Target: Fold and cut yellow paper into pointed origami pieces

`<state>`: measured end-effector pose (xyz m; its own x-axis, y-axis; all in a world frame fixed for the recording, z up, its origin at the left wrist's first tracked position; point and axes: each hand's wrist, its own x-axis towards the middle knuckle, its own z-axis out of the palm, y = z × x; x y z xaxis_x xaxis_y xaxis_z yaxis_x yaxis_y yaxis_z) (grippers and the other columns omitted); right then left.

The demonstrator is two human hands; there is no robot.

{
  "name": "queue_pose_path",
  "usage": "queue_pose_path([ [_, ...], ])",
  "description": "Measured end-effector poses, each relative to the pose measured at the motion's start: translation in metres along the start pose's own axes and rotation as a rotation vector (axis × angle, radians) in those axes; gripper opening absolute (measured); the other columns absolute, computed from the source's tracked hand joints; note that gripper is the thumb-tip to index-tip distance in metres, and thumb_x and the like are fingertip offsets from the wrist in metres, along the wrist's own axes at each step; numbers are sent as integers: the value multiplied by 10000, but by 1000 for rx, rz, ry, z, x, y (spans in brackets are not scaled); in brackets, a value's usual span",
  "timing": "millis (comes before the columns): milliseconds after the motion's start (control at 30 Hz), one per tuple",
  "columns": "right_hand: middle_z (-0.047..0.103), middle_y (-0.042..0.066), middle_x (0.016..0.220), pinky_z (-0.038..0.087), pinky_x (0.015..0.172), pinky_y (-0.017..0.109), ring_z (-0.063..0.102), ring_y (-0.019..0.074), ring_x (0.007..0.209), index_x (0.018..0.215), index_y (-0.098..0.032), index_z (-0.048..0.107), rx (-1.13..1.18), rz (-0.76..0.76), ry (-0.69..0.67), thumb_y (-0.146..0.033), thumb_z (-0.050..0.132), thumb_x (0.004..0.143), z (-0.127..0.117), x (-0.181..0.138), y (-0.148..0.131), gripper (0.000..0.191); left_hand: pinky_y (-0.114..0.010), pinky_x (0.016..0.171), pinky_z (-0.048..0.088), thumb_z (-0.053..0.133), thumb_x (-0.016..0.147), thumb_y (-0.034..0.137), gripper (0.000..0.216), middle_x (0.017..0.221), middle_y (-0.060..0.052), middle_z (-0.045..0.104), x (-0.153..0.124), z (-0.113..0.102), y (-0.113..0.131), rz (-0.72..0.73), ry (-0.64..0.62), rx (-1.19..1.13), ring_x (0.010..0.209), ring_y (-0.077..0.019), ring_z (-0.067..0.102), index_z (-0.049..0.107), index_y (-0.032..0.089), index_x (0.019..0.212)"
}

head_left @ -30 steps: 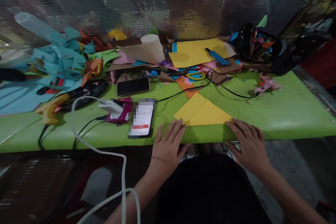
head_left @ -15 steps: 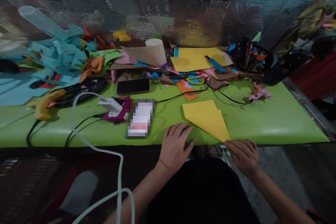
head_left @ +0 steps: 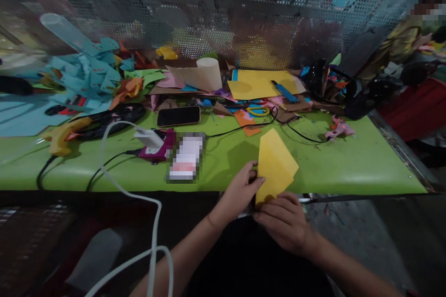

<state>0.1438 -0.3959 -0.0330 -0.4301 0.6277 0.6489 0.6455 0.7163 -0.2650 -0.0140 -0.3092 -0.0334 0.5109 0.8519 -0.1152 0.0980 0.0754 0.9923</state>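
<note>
A folded sheet of yellow paper (head_left: 277, 162) is held up at the front edge of the green table (head_left: 351, 167). My left hand (head_left: 244, 188) grips its left edge, with the thumb on the near face and the fingers partly hidden behind. Lower down, my right hand (head_left: 284, 220) is closed on the bottom corner of the paper. Left of my hands lies a phone with a blurred screen (head_left: 186, 155). Behind it is a second phone (head_left: 179, 115) with a dark screen.
A magenta socket block (head_left: 156, 148) holds a white charger, and its white cable (head_left: 156, 227) hangs over the table edge. A yellow glue gun (head_left: 66, 137) and a pink one (head_left: 339, 130) lie on either side. Paper scraps, yellow sheets and a blue cutter (head_left: 285, 92) line the back.
The yellow paper has been lifted off the table and turned, its corner now toward me. My left hand has taken hold of it, and my right hand has moved left with it.
</note>
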Motion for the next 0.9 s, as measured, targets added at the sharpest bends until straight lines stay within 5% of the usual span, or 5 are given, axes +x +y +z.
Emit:
queue_pose_path([
  [200, 762, 19, 914, 496, 810, 375, 690, 184, 821, 1050, -262, 653, 126, 186, 90, -122, 522, 902, -40, 9, 28, 242, -346, 953, 512, 457, 884, 240, 352, 1211, -78, 696, 31, -35, 15, 100, -2, 381, 1079, -214, 659, 619, 186, 1192],
  [367, 715, 37, 826, 507, 765, 374, 666, 220, 823, 885, -250, 663, 10, 451, 153, -227, 568, 909, -68, 12, 72, 100, -374, 1046, 437, 404, 905, 262, 404, 1295, -55, 664, 56, -51, 38, 157, -218, 717, 1183, -229, 608, 654, 193, 1215],
  [500, 586, 81, 1382, 412, 1038, 479, 534, 267, 1270, 1265, -278, 589, -26, 349, -208, -208, 552, 888, -75, 16, 91, 385, -303, 995, 443, 415, 874, 219, 431, 1289, -30, 670, 79, -52, 48, 167, -424, 806, 1155, -202, 618, 659, 214, 1230],
  [633, 372, 71, 1567, 322, 1115, 524, 366, 292, 1418, 1451, -318, 419, -52, 282, -609, -306, 650, 814, -69, 10, 89, 679, -276, 922, 462, 464, 860, 216, 411, 1226, -7, 705, 101, -51, 45, 213, -563, 884, 1084, -201, 643, 682, 262, 1206],
  [900, 459, 110, 1508, 371, 1092, 529, 430, 283, 1370, 1495, -252, 358, -241, 293, -524, -290, 672, 820, -43, -19, 86, 746, -424, 1031, 369, 529, 848, 138, 388, 1234, -39, 642, 75, -44, 33, 450, -96, 1163, 1191, -248, 524, 693, 284, 1168],
])
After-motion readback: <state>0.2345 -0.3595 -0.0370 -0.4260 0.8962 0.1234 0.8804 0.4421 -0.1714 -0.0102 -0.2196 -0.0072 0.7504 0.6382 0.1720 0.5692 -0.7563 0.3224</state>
